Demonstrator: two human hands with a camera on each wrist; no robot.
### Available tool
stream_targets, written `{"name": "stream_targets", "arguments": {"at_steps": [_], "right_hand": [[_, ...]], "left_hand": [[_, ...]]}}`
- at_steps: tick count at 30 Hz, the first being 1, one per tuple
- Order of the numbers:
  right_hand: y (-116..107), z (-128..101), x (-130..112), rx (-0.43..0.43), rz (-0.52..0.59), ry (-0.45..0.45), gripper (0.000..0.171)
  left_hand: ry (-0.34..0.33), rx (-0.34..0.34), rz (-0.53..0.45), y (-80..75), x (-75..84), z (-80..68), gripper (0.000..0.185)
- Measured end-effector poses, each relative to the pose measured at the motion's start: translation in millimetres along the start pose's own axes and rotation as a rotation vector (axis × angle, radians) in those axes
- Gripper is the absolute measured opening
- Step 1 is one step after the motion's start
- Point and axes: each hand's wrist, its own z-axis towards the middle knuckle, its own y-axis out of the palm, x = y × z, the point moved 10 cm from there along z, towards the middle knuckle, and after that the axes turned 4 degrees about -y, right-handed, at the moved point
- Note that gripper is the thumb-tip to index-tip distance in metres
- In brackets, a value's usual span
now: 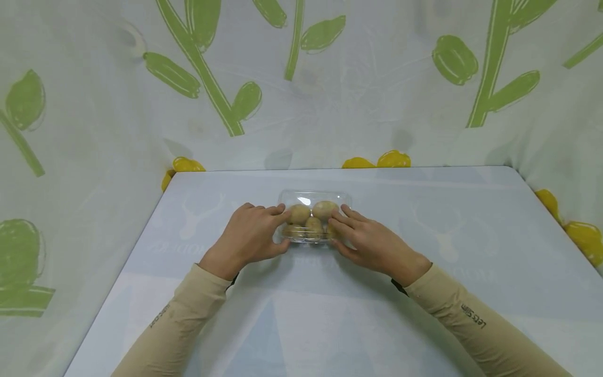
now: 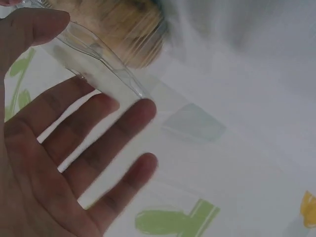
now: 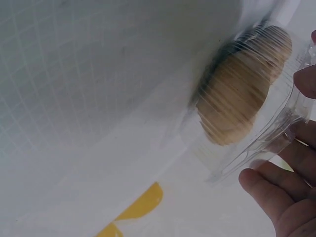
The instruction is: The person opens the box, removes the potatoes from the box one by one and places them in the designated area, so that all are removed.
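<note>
both hands flat: left hand (image 1: pixel 248 236), right hand (image 1: pixel 372 242) flank clear box (image 1: pixel 313 215).

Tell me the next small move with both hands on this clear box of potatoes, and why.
Probably lift its lid: the left hand and right hand flank the clear box, fingertips on its closed top, potatoes inside.

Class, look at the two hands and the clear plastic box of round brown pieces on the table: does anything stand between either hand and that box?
Nothing visible does. The left hand touches the left end of the clear box and the right hand touches its right end, fingers fairly straight against the plastic. The table around them shows no other object.
</note>
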Motion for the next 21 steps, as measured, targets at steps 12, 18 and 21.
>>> {"name": "stream_targets", "arguments": {"at_steps": [12,18,21], "right_hand": [[-0.6,3.3,1.9,0.02,0.048,0.037,0.035],[-1.5,4.1,2.6,0.025,0.07,0.052,0.035],[-2.2,3.1,5.4,0.027,0.115,0.077,0.039]], "left_hand": [[0.124,0.085,0.024,1.3,10.4,-2.0,0.039],[0.098,0.072,-0.088,4.4,4.7,-5.3,0.037],[0.065,0.039,-0.205,9.5,-3.3,-7.1,0.038]]}}
